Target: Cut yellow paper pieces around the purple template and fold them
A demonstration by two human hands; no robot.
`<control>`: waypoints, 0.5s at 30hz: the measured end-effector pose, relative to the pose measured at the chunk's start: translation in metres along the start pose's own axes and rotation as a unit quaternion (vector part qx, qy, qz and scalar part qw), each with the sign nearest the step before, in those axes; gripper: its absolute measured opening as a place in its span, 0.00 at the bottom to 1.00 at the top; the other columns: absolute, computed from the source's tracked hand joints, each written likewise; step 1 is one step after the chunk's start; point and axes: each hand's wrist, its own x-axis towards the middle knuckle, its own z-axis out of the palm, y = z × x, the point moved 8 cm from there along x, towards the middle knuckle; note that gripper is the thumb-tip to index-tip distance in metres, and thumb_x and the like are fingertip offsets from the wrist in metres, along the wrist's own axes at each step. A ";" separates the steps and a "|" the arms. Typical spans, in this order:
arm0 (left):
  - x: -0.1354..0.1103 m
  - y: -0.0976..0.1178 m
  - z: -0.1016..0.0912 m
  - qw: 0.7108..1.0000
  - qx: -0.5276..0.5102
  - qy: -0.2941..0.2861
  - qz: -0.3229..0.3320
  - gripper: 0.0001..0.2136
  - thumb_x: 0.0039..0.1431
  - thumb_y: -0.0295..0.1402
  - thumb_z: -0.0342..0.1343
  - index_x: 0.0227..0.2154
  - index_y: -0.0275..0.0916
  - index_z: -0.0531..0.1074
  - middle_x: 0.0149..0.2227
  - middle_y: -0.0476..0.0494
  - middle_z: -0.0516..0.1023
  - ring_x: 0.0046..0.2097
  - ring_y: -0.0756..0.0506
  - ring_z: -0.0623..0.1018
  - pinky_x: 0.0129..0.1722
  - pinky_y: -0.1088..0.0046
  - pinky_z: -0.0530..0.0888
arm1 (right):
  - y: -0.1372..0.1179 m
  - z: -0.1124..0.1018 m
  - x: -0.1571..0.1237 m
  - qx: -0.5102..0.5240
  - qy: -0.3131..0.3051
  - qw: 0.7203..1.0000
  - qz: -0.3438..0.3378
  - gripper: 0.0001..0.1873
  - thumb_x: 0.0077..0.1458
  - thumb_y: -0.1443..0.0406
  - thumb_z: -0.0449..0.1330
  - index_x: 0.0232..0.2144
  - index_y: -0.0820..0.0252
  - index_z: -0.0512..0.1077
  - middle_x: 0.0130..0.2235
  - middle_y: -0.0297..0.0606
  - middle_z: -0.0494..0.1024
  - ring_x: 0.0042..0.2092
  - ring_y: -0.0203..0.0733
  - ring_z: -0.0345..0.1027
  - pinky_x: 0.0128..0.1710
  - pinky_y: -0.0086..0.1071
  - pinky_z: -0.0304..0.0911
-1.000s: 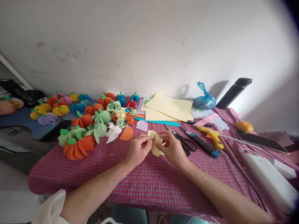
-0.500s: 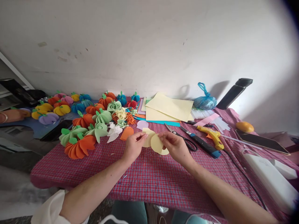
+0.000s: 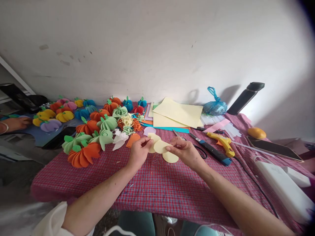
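Note:
Between finger and thumb, my left hand [image 3: 140, 150] pinches a pale yellow paper piece [image 3: 153, 146] with a rounded lower edge. My right hand [image 3: 185, 151] pinches another pale yellow paper circle [image 3: 159, 146], whose left side overlaps the first piece. Below my right fingers a further pale yellow round paper [image 3: 170, 157] shows; whether it is held or lies on the cloth I cannot tell. Scissors [image 3: 201, 151] lie partly hidden behind my right hand. Left of my left hand are an orange paper cut-out [image 3: 133, 140] and a white crumpled paper piece [image 3: 120, 139].
Several folded-paper pumpkins [image 3: 85, 154] fill the left side. Paper sheets [image 3: 178, 113] lie at the back. A cutter knife [image 3: 214, 152], a yellow glue gun [image 3: 222, 141], a phone [image 3: 273, 147] and a white box [image 3: 283, 186] are on the right. A co-worker's hand [image 3: 18, 124] is far left.
My right fingers have shifted slightly; the paper circle in them now tilts left over the left-hand piece. The round paper beneath shows more separately.

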 end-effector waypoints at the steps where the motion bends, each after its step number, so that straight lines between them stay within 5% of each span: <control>1: 0.000 0.000 0.001 1.000 -0.002 -0.006 0.000 0.12 0.50 0.40 0.54 0.31 0.37 0.74 0.27 0.47 0.75 0.31 0.48 0.74 0.30 0.74 0.70 | 0.000 0.000 0.000 0.007 -0.003 1.000 0.001 0.10 0.43 0.58 0.63 0.22 0.60 0.72 0.29 0.35 0.73 0.32 0.36 0.65 0.32 0.29 0.62; 6: 0.000 0.000 0.004 1.000 -0.002 -0.024 0.004 0.11 0.51 0.38 0.54 0.32 0.38 0.75 0.27 0.48 0.75 0.30 0.49 0.73 0.30 0.75 0.70 | 0.013 0.005 -0.001 0.065 -0.041 0.993 0.092 0.13 0.45 0.56 0.61 0.27 0.61 0.73 0.25 0.33 0.74 0.25 0.34 0.64 0.24 0.28 0.59; 11: -0.002 0.004 0.004 0.998 0.054 -0.026 0.024 0.11 0.52 0.39 0.52 0.29 0.38 0.74 0.27 0.47 0.75 0.30 0.48 0.72 0.29 0.74 0.69 | 0.007 0.007 -0.001 -0.027 -0.084 0.995 0.045 0.15 0.52 0.56 0.54 0.26 0.61 0.72 0.24 0.33 0.71 0.26 0.34 0.63 0.25 0.27 0.59; 15: -0.010 0.022 0.011 0.983 0.141 -0.050 0.109 0.10 0.53 0.37 0.52 0.28 0.38 0.74 0.27 0.46 0.74 0.29 0.50 0.71 0.29 0.76 0.67 | 0.001 0.013 -0.004 -0.124 -0.108 0.986 -0.012 0.09 0.51 0.60 0.57 0.28 0.60 0.71 0.25 0.33 0.72 0.27 0.34 0.62 0.27 0.27 0.60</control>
